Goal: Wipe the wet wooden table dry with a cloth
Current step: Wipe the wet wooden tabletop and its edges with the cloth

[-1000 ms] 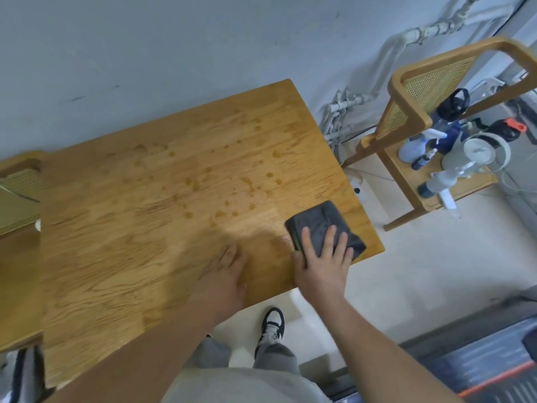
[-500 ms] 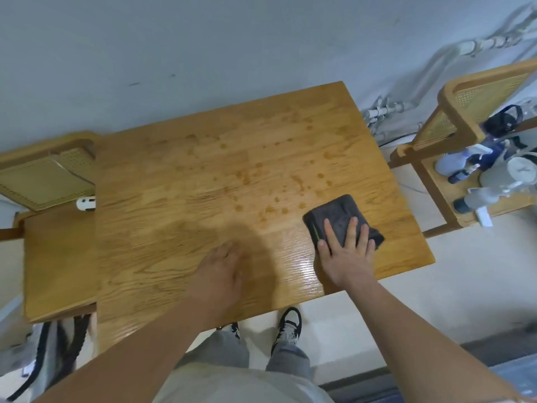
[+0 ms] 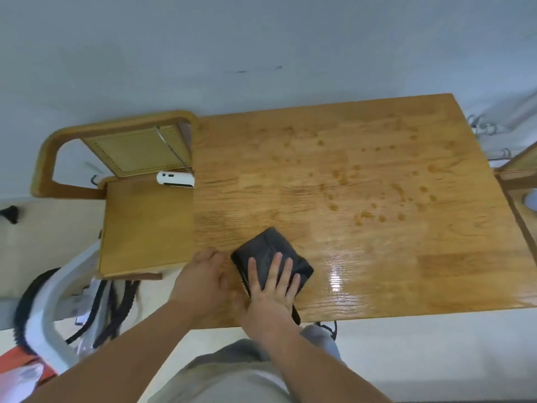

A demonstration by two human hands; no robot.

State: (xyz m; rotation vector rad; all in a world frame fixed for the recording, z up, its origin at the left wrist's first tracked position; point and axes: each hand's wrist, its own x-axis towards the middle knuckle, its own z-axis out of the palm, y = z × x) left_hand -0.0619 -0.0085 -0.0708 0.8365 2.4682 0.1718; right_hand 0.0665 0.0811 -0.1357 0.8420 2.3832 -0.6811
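Right hand (image 3: 273,289) flat on dark cloth (image 3: 270,254), wet table (image 3: 377,228).

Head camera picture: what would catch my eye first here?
Probably the dark grey folded cloth near the front left corner of the wooden table, pressed flat under the right hand, with the left hand resting beside it. Next, the scattered water drops across the table's far right part, and a glossy wet streak right of the cloth.

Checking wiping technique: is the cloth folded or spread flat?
Folded. The dark grey cloth forms a thick compact pad with a visible crease, under the flat right hand on the wooden table.
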